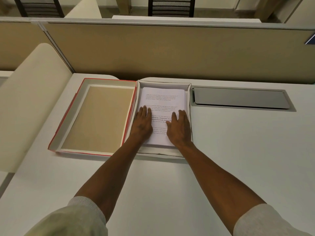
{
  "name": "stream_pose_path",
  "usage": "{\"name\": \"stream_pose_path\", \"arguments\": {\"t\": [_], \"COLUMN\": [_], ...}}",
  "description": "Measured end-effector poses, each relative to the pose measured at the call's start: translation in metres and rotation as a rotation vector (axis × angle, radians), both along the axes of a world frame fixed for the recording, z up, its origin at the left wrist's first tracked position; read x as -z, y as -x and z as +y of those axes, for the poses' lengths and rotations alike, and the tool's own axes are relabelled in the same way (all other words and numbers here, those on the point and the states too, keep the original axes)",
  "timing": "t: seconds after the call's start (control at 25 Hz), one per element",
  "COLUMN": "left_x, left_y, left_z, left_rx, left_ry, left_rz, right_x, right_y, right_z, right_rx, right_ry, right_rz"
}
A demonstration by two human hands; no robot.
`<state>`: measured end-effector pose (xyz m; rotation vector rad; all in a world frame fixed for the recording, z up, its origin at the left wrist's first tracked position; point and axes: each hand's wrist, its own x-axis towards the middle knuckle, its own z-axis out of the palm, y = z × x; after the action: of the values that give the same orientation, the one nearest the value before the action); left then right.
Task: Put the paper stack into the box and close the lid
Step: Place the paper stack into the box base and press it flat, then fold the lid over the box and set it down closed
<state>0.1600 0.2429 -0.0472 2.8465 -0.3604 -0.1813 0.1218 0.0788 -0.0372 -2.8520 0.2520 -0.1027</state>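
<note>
The white paper stack, printed with paragraphs of text, lies flat inside the open white box at the middle of the desk. My left hand rests palm down on the left half of the top sheet, fingers together and extended. Beside it, my right hand presses flat on the right half in the same way. Neither hand grips anything. The lid, red outside and with a tan inner panel, lies open and flat to the left, touching the box's left wall.
A grey metal cable hatch is set into the desk right of the box. A tan partition wall stands directly behind. A cream rounded divider rises at the left. Dark chairs stand beyond the partition.
</note>
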Motion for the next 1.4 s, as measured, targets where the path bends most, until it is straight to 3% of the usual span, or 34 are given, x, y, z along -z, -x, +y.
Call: {"name": "stream_pose_path", "arguments": {"t": [0.16, 0.36, 0.48, 0.6, 0.76, 1.0, 1.2, 1.28, 1.4], "left_x": [-0.013, -0.037, -0.047, -0.049, -0.048, -0.042, -0.047, -0.053, -0.059], "left_y": [0.006, 0.037, 0.055, 0.068, 0.076, 0.086, 0.086, 0.080, 0.071], "left_z": [0.000, 0.023, 0.055, 0.103, 0.168, 0.235, 0.253, 0.262, 0.279], "left_rx": [0.028, -0.002, -0.190, -0.350, -0.489, -0.630, -0.614, -0.663, -0.761], "left_ry": [0.049, 0.227, 0.353, 0.330, 0.202, 0.044, -0.003, -0.038, 0.062], "left_rz": [-0.033, -0.135, -0.244, -0.321, -0.227, -0.054, -0.121, -0.046, 0.053], "right_x": [-0.003, -0.025, -0.033, -0.036, -0.031, -0.019, -0.014, -0.013, -0.015], "right_y": [0.011, 0.026, 0.042, 0.056, 0.073, 0.081, 0.082, 0.083, 0.083], "right_z": [-0.002, 0.041, 0.080, 0.114, 0.141, 0.149, 0.152, 0.154, 0.157], "right_rx": [-0.046, -0.124, -0.227, -0.336, -0.460, -0.446, -0.414, -0.409, -0.400], "right_ry": [-0.068, -0.254, -0.308, -0.302, -0.252, -0.204, -0.184, -0.158, -0.126], "right_rz": [0.063, -0.014, -0.007, 0.030, 0.064, 0.087, 0.096, 0.087, 0.099]}}
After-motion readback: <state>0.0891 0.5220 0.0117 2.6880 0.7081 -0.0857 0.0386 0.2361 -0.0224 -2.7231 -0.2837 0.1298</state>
